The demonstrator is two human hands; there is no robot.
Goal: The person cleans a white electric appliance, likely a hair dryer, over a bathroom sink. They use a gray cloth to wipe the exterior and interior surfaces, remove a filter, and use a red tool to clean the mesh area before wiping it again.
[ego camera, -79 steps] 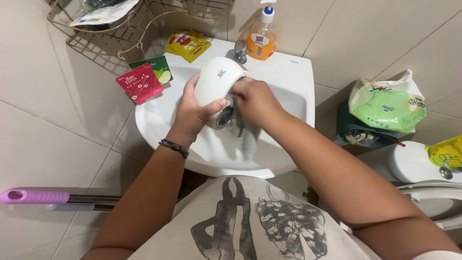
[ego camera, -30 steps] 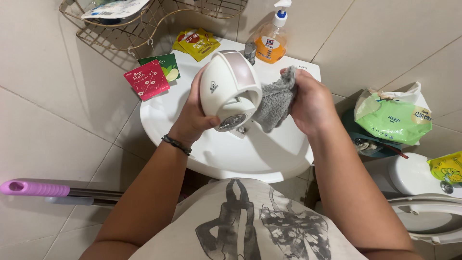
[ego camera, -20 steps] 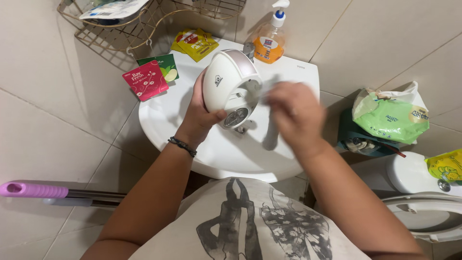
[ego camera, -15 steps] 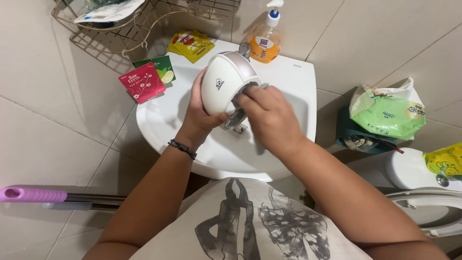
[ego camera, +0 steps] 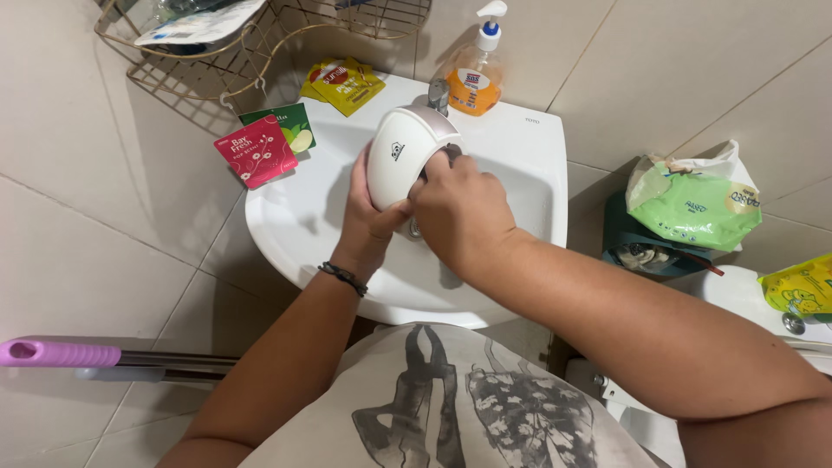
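Left hand point(ego camera: 371, 218) grips a white domed appliance point(ego camera: 397, 156) over the white basin point(ego camera: 511, 165); right hand point(ego camera: 459, 208) presses curled against its underside, whatever it pinches hidden. Orange soap bottle point(ego camera: 475, 68) stands behind the basin.

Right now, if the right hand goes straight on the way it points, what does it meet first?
The right hand points up and left, and it already presses against the white device that the left hand holds over the sink. So it meets that device first; depth is hard to judge.
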